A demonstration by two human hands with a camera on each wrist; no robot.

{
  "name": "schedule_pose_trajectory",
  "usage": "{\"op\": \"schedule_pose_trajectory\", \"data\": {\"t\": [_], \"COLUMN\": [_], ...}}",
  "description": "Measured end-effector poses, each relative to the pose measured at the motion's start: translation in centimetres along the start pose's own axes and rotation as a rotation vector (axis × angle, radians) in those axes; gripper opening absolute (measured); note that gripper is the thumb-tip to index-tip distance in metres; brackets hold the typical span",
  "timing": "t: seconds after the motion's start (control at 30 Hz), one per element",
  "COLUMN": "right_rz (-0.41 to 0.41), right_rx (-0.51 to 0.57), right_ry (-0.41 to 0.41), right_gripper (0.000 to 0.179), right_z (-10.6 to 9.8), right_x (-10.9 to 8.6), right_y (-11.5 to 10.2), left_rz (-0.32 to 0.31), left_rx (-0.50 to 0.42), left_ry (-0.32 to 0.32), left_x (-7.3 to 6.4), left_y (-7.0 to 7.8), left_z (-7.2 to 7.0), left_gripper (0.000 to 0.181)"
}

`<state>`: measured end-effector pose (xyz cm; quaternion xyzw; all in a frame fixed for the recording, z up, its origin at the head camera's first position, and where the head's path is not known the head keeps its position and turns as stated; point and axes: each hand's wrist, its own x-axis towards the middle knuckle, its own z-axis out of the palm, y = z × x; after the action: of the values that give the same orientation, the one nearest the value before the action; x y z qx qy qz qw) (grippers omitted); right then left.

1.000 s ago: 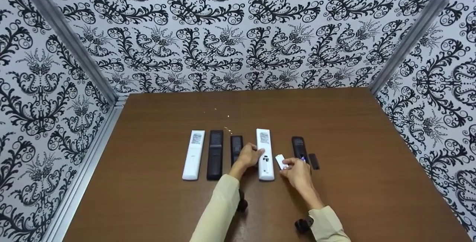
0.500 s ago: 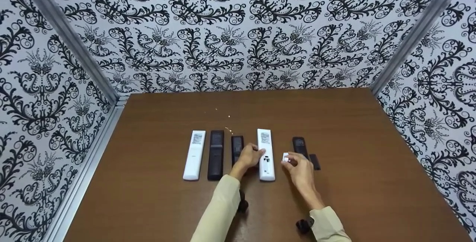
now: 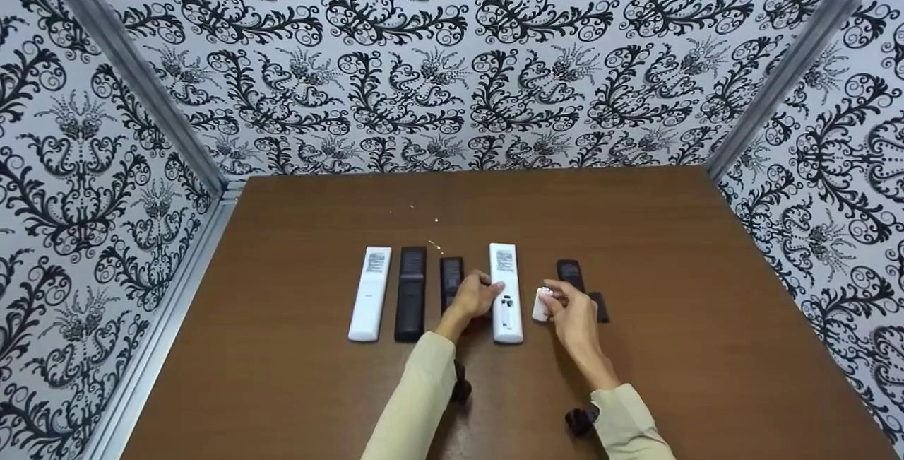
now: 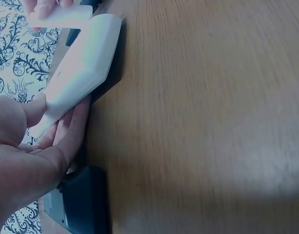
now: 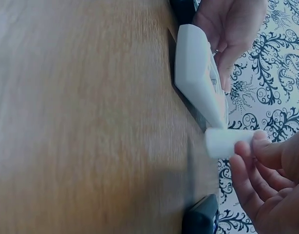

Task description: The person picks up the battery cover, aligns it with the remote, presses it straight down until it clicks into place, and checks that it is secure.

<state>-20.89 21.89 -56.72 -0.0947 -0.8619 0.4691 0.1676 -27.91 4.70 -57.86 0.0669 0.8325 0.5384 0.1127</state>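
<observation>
A white remote control (image 3: 507, 327) lies back side up, its battery compartment uncovered. My left hand (image 3: 474, 297) grips it from the left side, thumb on top and fingers along its edge, as the left wrist view shows. To its right, my right hand (image 3: 576, 319) pinches a small white battery cover (image 3: 541, 307) between thumb and fingers. In the right wrist view the cover (image 5: 221, 143) is raised off the tabletop, near the end of the white remote (image 5: 192, 66). Beyond my right hand lies a small black remote (image 3: 569, 273), partly hidden by that hand.
Left of my left hand lie a white remote (image 3: 369, 297), a long black remote (image 3: 410, 297) and a shorter black remote (image 3: 451, 275), all back side up. A black battery cover (image 3: 600, 308) rests at the right. Patterned walls enclose the brown table (image 3: 282, 389).
My right hand has picked the white battery cover up from the tabletop and tilted it up, turning it in the fingers. My left hand stays on the white remote.
</observation>
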Motion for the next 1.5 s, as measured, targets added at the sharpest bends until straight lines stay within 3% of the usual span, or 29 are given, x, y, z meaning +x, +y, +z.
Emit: {"op": "schedule_pose_trajectory", "data": {"t": [0.13, 0.4, 0.9, 1.5], "right_rz": [0.038, 0.034, -0.080, -0.152], "right_rx": [0.021, -0.012, -0.051, -0.004], "right_ry": [-0.024, -0.055, -0.038, -0.056], "right_gripper": [0.020, 0.013, 0.012, 0.012], "right_z": [0.0, 0.2, 0.8, 2.6], "right_x": [0.1, 0.2, 0.1, -0.6], "right_y": [-0.3, -1.2, -1.8, -1.8], "left_rz": [0.019, 0.012, -0.054, -0.039], "left_rx": [-0.024, -0.053, -0.107, -0.106], "left_ry": [-0.008, -0.019, -0.037, -0.022], "left_x": [-0.3, -0.1, -0.3, -0.3], "left_y": [0.1, -0.3, 0.0, -0.1], "left_z": [-0.1, -0.1, 0.0, 0.0], "left_gripper": [0.026, 0.026, 0.025, 0.025]}}
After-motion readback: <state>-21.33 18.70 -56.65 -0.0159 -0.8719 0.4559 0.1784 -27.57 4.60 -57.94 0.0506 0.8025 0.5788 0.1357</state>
